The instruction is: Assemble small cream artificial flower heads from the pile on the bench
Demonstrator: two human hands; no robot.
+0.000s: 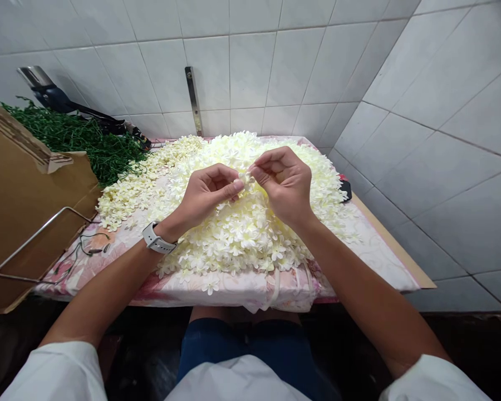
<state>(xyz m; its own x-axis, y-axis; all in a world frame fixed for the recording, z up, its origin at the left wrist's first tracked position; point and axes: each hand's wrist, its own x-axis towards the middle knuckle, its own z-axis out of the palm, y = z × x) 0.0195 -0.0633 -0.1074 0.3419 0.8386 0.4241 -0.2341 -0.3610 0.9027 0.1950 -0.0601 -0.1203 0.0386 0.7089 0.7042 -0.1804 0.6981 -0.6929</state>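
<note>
Both my hands meet above a large heap of white artificial flowers [246, 234] with pale yellow centres. My left hand [212, 189], with a pale watch strap on its wrist, pinches a small white flower [246, 178] between thumb and fingers. My right hand [286, 184] comes in from the other side, its thumb and fingertips pressed together at the same flower. The fingers partly cover the flower, so its details are hard to make out. One loose flower [210, 286] lies near the table's front edge.
Smaller cream blossoms [127, 195] spread at the left of the floral tablecloth [229, 287]. Green plastic stems [83, 136] pile behind a cardboard box [37, 223]. A wire frame [37, 239] stands at the left edge. A dark phone-like object [346, 191] lies at right. Tiled walls enclose the table.
</note>
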